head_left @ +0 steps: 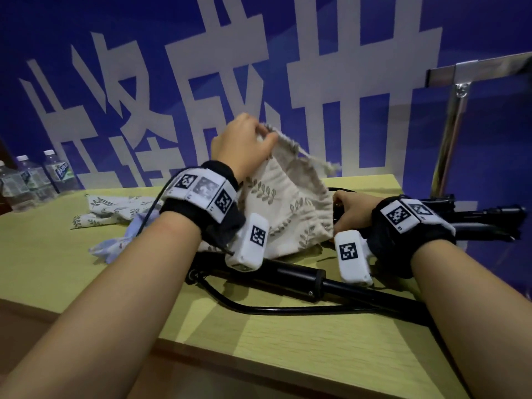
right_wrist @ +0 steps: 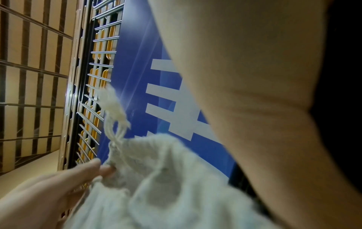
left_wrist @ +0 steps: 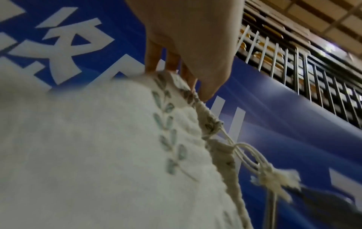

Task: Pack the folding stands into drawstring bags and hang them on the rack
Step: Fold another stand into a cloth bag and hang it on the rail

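3 water bottles [head_left: 34,180] far left; spare bags [head_left: 115,210] beside them.

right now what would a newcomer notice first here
The left hand lifts the leaf-print drawstring bag by its gathered rim at the table's middle. The right hand sits at the bag's right side beside black folding stands. Huge white characters cover the blue banner behind.

You get dim indoor light, with a bright patch across the desk [head_left: 273,335]. Both wrist views are soft and blurred up close, and the edges bend.
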A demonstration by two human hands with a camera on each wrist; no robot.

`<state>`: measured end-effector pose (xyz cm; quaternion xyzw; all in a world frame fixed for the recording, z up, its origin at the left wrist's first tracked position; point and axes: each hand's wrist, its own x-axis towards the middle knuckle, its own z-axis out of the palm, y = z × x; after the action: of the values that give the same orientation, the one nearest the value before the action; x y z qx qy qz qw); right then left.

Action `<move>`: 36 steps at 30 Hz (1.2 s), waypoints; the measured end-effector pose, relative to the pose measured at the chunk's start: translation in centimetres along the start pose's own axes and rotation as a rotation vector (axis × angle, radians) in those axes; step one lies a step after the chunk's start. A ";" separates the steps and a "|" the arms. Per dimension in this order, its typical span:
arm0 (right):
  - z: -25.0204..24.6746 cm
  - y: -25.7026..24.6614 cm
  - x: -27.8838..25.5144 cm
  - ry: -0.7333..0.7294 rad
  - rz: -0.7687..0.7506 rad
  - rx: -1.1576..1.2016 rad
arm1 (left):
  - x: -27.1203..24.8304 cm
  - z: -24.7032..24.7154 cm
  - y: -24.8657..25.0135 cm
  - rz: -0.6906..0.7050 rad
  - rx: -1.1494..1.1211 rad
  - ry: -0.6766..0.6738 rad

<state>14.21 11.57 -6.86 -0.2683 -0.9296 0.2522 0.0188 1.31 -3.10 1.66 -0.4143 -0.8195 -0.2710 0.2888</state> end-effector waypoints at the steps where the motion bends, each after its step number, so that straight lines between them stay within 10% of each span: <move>1: 0.1 -0.1 0.0 0.046 0.000 -0.007 | -0.3 0.2 -0.2 -0.027 0.048 -0.008; 8: 0.9 -1.6 1.8 0.126 0.002 -0.029 | -0.1 0.7 -2.3 -0.107 0.097 -0.321; 22: -1.6 -0.1 0.8 0.453 -0.028 0.203 | 0.7 0.9 -6.2 -0.151 0.188 -0.455; 36: -4.0 -1.6 -1.1 0.835 -0.311 0.367 | 1.6 0.9 -4.9 0.122 0.267 -0.658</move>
<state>15.04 11.66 -2.53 -0.1967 -0.8118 0.2769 0.4749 -3.80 -4.13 1.14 -0.4859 -0.8706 0.0042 0.0768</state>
